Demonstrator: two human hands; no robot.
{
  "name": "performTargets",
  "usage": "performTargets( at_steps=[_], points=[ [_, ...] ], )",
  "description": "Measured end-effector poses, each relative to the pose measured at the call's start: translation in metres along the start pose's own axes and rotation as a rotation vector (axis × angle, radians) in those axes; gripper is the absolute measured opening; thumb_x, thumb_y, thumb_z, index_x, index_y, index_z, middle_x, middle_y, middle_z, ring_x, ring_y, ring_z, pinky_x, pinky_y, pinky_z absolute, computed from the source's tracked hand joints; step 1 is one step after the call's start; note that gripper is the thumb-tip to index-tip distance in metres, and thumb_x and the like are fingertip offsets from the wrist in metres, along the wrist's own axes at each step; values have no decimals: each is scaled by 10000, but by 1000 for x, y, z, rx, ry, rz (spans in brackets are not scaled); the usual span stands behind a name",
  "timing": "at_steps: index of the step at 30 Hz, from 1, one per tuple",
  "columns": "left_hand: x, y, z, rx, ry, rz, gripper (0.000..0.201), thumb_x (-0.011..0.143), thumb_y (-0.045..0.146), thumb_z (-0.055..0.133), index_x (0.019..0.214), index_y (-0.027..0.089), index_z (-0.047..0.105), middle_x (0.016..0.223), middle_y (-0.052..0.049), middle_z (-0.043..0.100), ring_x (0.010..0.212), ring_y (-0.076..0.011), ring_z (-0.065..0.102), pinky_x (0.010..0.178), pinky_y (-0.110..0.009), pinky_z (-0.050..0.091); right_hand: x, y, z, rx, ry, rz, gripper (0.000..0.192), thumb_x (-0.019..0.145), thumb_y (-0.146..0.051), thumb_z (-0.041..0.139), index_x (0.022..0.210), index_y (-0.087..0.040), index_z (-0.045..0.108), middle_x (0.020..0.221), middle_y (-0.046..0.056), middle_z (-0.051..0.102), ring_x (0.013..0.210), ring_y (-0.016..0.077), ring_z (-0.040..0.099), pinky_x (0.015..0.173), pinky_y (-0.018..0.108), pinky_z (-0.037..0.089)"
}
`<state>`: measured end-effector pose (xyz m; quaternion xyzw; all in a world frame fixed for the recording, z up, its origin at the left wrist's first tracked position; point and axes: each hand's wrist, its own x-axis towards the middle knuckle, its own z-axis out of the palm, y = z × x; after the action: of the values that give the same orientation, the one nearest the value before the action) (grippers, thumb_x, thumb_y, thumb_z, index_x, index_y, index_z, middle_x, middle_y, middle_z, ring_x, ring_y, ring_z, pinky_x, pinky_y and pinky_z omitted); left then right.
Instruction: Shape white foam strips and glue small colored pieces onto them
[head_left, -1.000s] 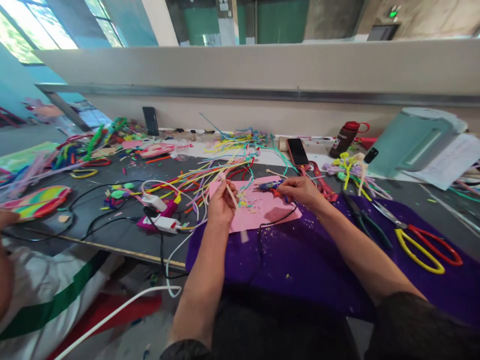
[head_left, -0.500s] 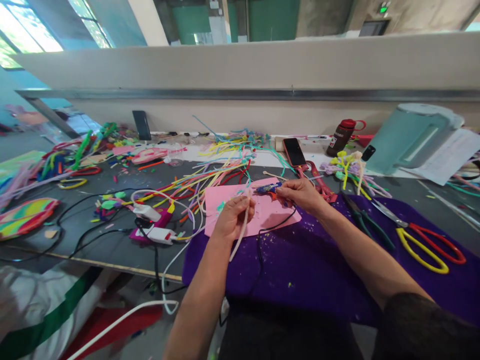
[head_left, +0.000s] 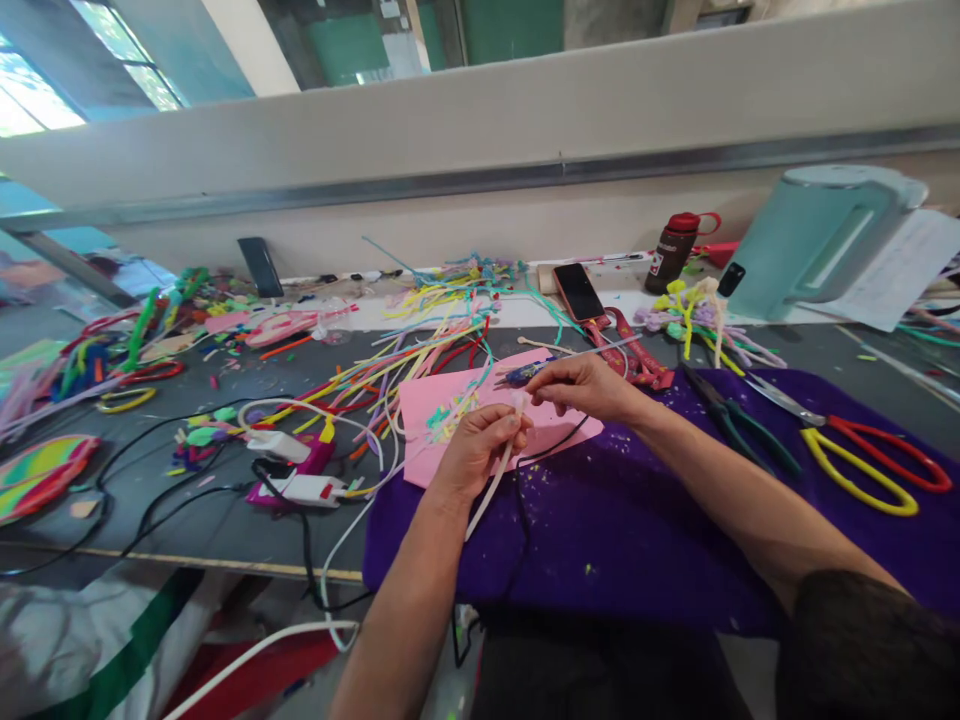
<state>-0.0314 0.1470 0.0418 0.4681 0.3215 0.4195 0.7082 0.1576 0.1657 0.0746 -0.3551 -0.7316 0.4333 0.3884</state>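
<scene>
My left hand (head_left: 487, 445) is closed around a white pipe cleaner (head_left: 491, 490), whose long end hangs below the fist. A pale pinkish tip (head_left: 519, 400) sticks up above the fingers. Close by on the right, my right hand (head_left: 581, 388) has its fingers drawn together at that tip; what they pinch is too small to make out. Just behind the right fingers is a blue pen-like tool (head_left: 525, 373), its nose pointing left. Beneath both hands lies a pink sheet (head_left: 416, 400) with small coloured bits on it.
Pliers (head_left: 739, 425) and red-and-yellow scissors (head_left: 862, 445) lie on the purple cloth (head_left: 637, 530). A power strip (head_left: 300, 485) with cords is at left. Behind are loose pipe cleaners (head_left: 442, 340), a phone (head_left: 577, 292), a bottle (head_left: 673, 252) and a kettle (head_left: 817, 245).
My right hand has let go of the blue tool, which now sits behind its fingers. Both hands have come together at the pipe cleaner's tip. The view has tilted slightly.
</scene>
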Motion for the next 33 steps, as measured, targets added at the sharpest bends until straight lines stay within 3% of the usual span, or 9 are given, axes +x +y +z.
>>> performTargets(
  at_steps=[4,9,12,14,17,22,27,30,33],
  points=[
    [4,-3,0,-3,41,22,159,634,265,711,685,119,674,530,-15,587,450,-59,489,444,-161,351,-3,-6,2,-110,28,43,201,765,-292,564,779,-122,671,573,-3,606,434,62,510,413,173,411],
    [2,8,2,-201,125,2,201,542,204,772,683,129,649,625,-7,592,536,-56,516,477,-134,399,-7,-18,-8,-222,140,38,326,791,-401,538,663,-116,630,500,-6,571,419,57,503,405,157,361],
    [2,24,12,-239,1,37,180,584,210,749,679,112,631,563,1,528,501,-54,459,405,-124,354,-6,-24,-16,-223,203,-10,369,823,-419,486,665,-113,618,532,-3,579,409,43,478,396,150,328],
    [5,30,21,-304,-73,56,154,619,216,722,662,116,613,530,12,484,492,-62,430,370,-125,322,-5,-26,-20,-236,246,-49,283,817,-349,510,703,-115,622,548,-13,580,432,39,488,420,144,326],
    [14,25,33,-402,-81,24,133,634,195,703,695,127,606,516,35,447,461,-56,382,353,-131,313,-7,-30,-25,-300,291,-88,185,790,-272,548,716,-120,625,553,-25,573,454,34,481,446,143,306],
    [29,4,29,-415,13,-37,107,667,180,671,720,129,593,517,40,434,451,-58,378,349,-138,309,-12,-40,-31,-349,268,-48,455,840,-490,412,604,-130,561,493,-26,531,403,39,430,429,168,266],
    [34,5,22,-415,65,-21,109,670,181,666,716,133,579,510,51,420,424,-54,374,337,-149,290,-8,-49,-34,-550,189,-87,337,816,-432,471,668,-160,607,553,-22,566,467,61,450,463,189,252],
    [33,5,22,-412,71,-15,122,663,187,670,726,133,582,514,49,437,436,-58,394,344,-152,301,-28,-41,-47,-765,122,-102,186,776,-308,530,708,-172,637,644,-2,613,550,82,482,492,204,250],
    [28,3,21,-429,53,14,129,655,192,674,722,132,582,511,46,448,438,-60,392,340,-150,294,-84,-23,-73,-903,146,91,185,787,-266,503,727,-179,654,685,17,643,610,103,528,521,208,277]
  ],
)
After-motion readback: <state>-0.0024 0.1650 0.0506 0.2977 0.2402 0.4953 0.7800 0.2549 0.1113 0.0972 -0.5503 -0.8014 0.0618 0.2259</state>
